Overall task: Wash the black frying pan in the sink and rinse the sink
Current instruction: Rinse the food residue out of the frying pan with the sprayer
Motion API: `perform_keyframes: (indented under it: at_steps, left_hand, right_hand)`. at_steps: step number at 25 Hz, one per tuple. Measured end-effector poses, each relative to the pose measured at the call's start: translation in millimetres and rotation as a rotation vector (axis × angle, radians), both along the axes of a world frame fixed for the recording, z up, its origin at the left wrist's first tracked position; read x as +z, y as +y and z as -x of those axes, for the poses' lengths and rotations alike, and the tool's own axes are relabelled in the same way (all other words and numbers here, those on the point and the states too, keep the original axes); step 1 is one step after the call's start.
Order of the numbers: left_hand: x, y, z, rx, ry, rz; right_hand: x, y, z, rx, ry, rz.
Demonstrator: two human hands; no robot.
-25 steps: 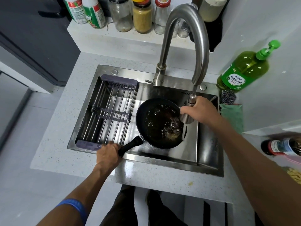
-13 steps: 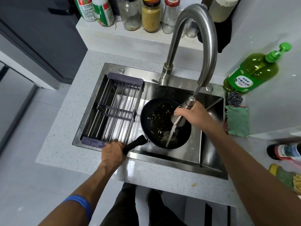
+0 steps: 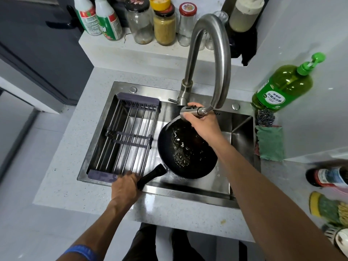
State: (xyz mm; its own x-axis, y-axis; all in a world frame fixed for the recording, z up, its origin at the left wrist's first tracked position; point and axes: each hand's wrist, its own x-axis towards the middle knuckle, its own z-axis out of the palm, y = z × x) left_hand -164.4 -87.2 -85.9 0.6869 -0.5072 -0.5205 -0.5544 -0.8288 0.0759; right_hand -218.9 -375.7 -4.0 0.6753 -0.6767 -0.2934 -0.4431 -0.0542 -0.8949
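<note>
Drying rack [image 3: 124, 140]: spans the left part of the sink [image 3: 243, 127].
Left hand [image 3: 125, 189]: fingers wrapped around the black handle [image 3: 151, 176] at the sink's front edge.
Frying pan [image 3: 188, 153]: black, in the sink basin just right of the rack, water glistening inside it.
Right hand [image 3: 202, 123]: above the pan's far rim, clamped on the pull-out spray head [image 3: 190, 112] of the faucet [image 3: 212, 59].
Counter's right side: green soap bottle [image 3: 282, 87], steel scourer [image 3: 265, 117], green cloth [image 3: 270, 144].

Brushed steel sink [image 3: 243, 129], wet glossy black frying pan [image 3: 188, 151].
</note>
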Motion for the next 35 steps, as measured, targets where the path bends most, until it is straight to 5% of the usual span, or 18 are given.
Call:
perform_keyframes:
  at_steps: [10,17,22,31,35]
  left_hand:
    - [0.3,-0.6,-0.8,0.013,0.010,0.018]
    - [-1.2,-0.1,0.0,0.007,-0.014,0.006]
    - [-3.8,3.0,0.9,-0.015,-0.033,-0.022]
    - [-2.1,2.3,-0.6,0.020,0.039,0.021]
    - [-7.6,-4.4,6.3,-0.253,-0.077,-0.171]
  right_hand:
    - [6.4,-48.4,37.6,0.067,0.388,0.445]
    - [8.1,-45.2,55.2,0.065,0.548,0.462]
    - [1.4,-3.3,69.1,0.042,0.328,0.235]
    - [64.5,-19.0,42.8,-0.019,0.161,0.399]
    - [57.1,-8.7,57.7,0.005,0.006,0.413]
